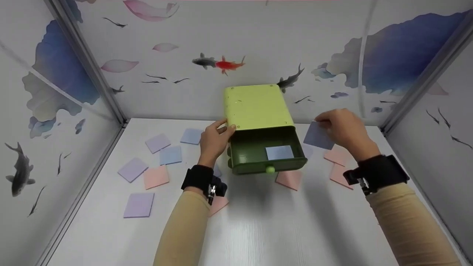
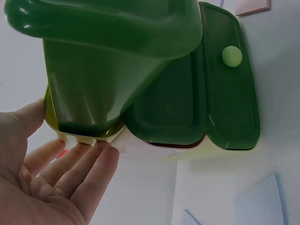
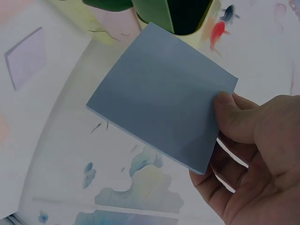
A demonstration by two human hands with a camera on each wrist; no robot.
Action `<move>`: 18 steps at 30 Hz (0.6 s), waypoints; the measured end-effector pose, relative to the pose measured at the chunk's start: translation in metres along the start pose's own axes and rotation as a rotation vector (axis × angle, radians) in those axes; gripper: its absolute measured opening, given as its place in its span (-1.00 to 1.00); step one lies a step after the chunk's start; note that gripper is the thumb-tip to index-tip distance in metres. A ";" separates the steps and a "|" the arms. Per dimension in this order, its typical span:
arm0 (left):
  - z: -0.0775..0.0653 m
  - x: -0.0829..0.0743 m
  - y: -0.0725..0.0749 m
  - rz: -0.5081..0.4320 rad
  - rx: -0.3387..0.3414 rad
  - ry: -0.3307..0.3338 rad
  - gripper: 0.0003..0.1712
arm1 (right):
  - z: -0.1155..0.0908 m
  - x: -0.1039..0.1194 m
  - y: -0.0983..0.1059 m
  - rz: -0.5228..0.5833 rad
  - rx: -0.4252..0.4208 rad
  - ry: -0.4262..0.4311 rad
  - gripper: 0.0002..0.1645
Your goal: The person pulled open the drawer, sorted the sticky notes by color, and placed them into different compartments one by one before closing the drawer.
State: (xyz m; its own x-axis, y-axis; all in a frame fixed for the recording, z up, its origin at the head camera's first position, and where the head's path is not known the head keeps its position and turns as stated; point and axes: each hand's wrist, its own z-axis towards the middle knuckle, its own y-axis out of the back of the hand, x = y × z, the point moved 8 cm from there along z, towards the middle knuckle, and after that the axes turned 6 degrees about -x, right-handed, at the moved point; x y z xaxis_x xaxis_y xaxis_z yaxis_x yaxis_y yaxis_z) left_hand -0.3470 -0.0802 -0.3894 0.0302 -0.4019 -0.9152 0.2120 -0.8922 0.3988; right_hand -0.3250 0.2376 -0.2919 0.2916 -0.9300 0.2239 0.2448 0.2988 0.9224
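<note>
A desktop drawer box (image 1: pixel 255 107) with a yellow-green casing stands near the back wall. Its dark green top drawer (image 1: pixel 251 170) is pulled out toward me, and a light blue square card (image 1: pixel 279 152) lies inside. My left hand (image 1: pixel 215 142) holds the casing's left edge, thumb at the front top corner and fingers along the side. In the left wrist view, the lower drawers (image 2: pixel 234 103) are pushed in. My right hand (image 1: pixel 347 131) is raised right of the box, pinching a blue square card (image 3: pixel 161 98) by one edge between thumb and fingers.
Purple cards (image 1: pixel 139 205), blue cards (image 1: pixel 170 155) and pink cards (image 1: pixel 156 177) lie scattered on the left of the white table (image 1: pixel 258 236). Other pink cards (image 1: pixel 340 176) lie on the right. Printed panels (image 1: pixel 166 99) enclose the table at the back and sides.
</note>
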 end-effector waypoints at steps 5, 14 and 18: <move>0.001 0.001 0.000 0.002 -0.004 -0.002 -0.41 | 0.002 0.019 0.006 0.000 -0.032 0.045 -0.68; -0.002 -0.001 0.001 -0.021 0.000 -0.008 -0.41 | 0.006 0.048 0.002 0.008 -0.066 0.123 -0.70; -0.003 -0.001 0.001 -0.026 0.001 -0.015 -0.41 | 0.008 0.060 -0.005 0.025 -0.053 0.131 -0.73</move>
State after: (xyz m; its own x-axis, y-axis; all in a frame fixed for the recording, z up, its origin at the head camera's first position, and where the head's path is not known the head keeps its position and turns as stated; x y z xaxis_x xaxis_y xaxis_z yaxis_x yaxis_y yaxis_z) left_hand -0.3444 -0.0796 -0.3881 0.0099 -0.3818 -0.9242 0.2119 -0.9024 0.3751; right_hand -0.3165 0.1787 -0.2808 0.4154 -0.8872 0.2007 0.2833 0.3359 0.8983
